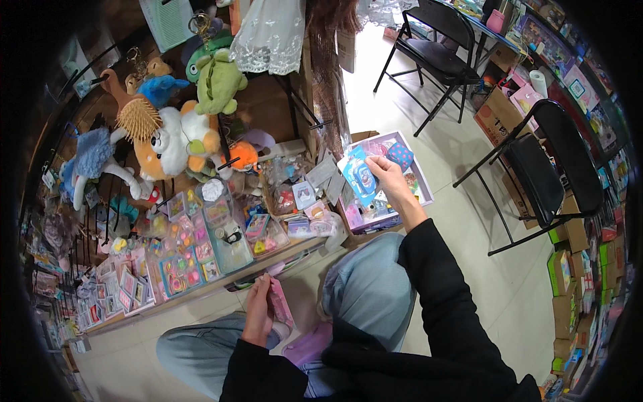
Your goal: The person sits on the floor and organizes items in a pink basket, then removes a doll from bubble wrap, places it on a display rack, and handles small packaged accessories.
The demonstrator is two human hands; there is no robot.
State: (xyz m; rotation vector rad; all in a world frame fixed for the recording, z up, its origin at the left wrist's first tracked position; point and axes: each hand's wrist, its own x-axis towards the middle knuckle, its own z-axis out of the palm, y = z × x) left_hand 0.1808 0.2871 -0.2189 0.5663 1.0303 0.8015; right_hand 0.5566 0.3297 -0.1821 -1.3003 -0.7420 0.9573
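My right hand [389, 178] pinches a blue carded package [360, 176] by its edge. It is above a white open box [424, 183] of small goods, where a dark blue pouch with pink dots [400, 156] lies at the far side. Low between my knees, my left hand [259, 309] grips a flat pink package [282, 302], seen nearly edge-on. What either package contains is too small to make out for certain. A pink cloth item [309, 344] lies at my lap, partly hidden by my black clothing.
A low shelf to the left carries clear boxes of trinkets [233, 251] and small framed items [128, 289]. Above it hang plush toys [216, 83] and a wooden hairbrush [138, 118] on metal hooks. Two black folding chairs [535, 176] stand to the right, near cardboard boxes [497, 118].
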